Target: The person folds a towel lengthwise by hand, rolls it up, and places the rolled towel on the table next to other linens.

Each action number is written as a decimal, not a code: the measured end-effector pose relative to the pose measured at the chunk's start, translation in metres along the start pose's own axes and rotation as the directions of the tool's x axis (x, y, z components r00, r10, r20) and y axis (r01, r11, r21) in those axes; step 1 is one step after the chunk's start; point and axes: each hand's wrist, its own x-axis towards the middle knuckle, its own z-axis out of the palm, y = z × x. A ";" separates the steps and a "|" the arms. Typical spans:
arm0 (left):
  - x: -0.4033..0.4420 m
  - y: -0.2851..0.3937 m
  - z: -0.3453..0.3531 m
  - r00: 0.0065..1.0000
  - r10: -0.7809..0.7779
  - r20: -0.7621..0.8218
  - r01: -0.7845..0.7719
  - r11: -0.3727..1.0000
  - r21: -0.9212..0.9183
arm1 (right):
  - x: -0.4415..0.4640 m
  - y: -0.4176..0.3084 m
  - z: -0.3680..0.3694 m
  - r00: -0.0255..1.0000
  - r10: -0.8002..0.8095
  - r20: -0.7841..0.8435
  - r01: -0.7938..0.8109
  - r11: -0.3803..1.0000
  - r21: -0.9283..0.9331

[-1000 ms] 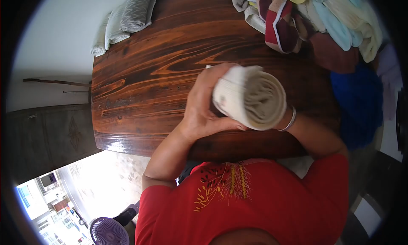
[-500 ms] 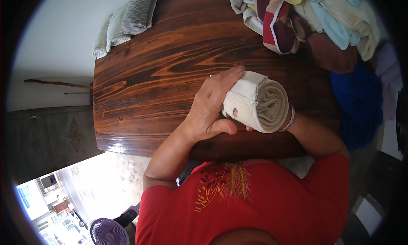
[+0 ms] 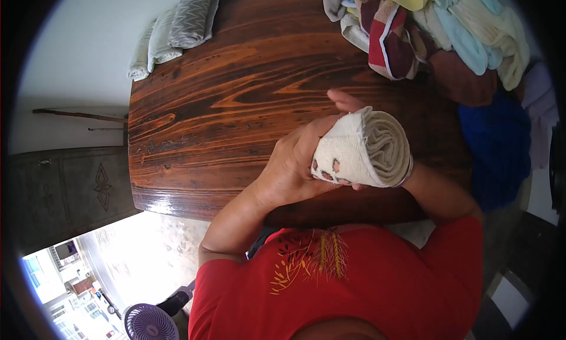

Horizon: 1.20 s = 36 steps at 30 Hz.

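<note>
A cream towel (image 3: 348,151), rolled up tightly with small pink-brown patterns on its side, is held above the table, its spiral end facing up and right. My left hand (image 3: 295,163) is wrapped round the left end of the roll. From the right, my right hand (image 3: 405,176), with a bracelet at the wrist, reaches behind the roll and grips it; most of this hand is hidden. Some fingertips show beyond the roll's upper left edge; whose hand they belong to is hard to tell.
Rolled towels (image 3: 190,19) lie at the back left of the wooden table (image 3: 206,122). A pile of mixed cloths (image 3: 395,36) fills the back right, with a blue cloth (image 3: 495,145) hanging at the right edge. A purple fan (image 3: 150,322) stands at lower left.
The roll has shifted slightly right and turned, showing more of its patterned side. My left hand has closed more round its left end, its thumb no longer standing out.
</note>
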 end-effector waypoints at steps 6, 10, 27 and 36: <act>0.000 0.004 -0.001 0.998 -0.013 0.061 0.030 0.958 -0.286 | 0.003 0.021 -0.015 0.908 -0.202 0.368 0.235 0.971 -0.048; 0.000 0.013 -0.004 0.892 -0.275 0.360 0.450 0.626 -0.637 | -0.002 0.022 -0.013 0.930 -0.081 0.358 0.022 0.986 0.168; 0.002 -0.004 0.013 0.969 -0.249 -0.002 0.227 0.889 -0.399 | -0.004 0.007 -0.016 0.984 0.136 -0.115 -0.122 0.985 0.122; 0.005 -0.002 0.016 0.874 -0.378 0.305 0.479 0.565 -0.672 | 0.007 0.001 -0.018 0.996 -0.013 -0.084 0.037 0.954 0.299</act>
